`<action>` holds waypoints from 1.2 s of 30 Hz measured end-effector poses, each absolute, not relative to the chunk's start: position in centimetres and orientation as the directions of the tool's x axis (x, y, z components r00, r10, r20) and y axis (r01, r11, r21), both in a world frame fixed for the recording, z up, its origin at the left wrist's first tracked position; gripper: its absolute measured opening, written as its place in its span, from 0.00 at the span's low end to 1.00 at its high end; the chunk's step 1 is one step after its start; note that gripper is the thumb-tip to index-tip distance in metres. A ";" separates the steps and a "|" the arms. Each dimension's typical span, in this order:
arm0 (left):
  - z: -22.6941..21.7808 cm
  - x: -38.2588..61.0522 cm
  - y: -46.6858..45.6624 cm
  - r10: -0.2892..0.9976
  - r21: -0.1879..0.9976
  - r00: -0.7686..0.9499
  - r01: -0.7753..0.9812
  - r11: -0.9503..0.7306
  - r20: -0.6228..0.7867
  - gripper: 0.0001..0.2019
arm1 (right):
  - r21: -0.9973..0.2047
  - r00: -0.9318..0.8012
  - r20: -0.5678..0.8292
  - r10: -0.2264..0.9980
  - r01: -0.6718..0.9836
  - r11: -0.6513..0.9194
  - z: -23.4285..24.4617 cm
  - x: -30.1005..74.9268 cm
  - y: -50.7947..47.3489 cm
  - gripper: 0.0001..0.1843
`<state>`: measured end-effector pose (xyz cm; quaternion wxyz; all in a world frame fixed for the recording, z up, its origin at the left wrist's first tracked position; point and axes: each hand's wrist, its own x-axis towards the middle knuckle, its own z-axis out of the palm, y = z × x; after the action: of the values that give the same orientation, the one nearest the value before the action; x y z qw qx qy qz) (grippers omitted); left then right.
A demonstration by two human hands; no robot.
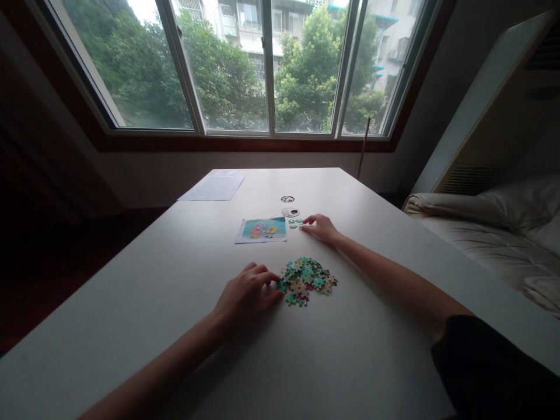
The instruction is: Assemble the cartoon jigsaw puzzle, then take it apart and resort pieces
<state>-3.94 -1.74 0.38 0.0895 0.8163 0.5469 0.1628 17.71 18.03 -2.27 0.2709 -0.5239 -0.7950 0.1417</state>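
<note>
A heap of jigsaw puzzle pieces [308,277], mostly green and tan, lies on the white table [350,361]. At the heap's left edge is my left hand [248,293], its thumb and forefinger apart and the fingertips against the outermost pieces. Farther off, my right hand [321,227] pinches a small puzzle piece [300,226] near the tabletop. Beside those fingertips sit a few light green pieces [292,224]. Left of them rests a printed picture [265,230] of colourful cartoon figures on a blue-green ground.
Two round flat items [287,199] [290,212] lie beyond the picture. Sheets of white paper [213,188] are at the far left corner. A window [266,70] is behind the table, and a pale padded sofa [490,233] stands on the right.
</note>
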 end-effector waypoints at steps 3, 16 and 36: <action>0.3 -3.9 -1.7 0.919 0.332 0.353 0.857 -0.394 0.177 0.10 | -0.508 -0.304 0.242 0.921 0.769 0.388 -2.4 17.6 18.5 0.15; 0.7 -3.8 -2.1 0.913 0.344 0.363 0.846 -0.406 0.186 0.13 | -0.532 -0.288 0.201 0.936 0.770 0.351 -1.4 17.9 17.3 0.14; 0.3 -3.0 -2.2 0.927 0.336 0.330 0.865 -0.373 0.179 0.10 | -0.647 -0.618 0.328 0.714 0.404 0.646 -0.7 21.8 4.9 0.08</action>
<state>-2.98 -2.24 0.34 0.0902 0.8104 0.5527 0.1720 21.77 4.90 -0.70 0.2915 -0.3253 -0.8592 0.2665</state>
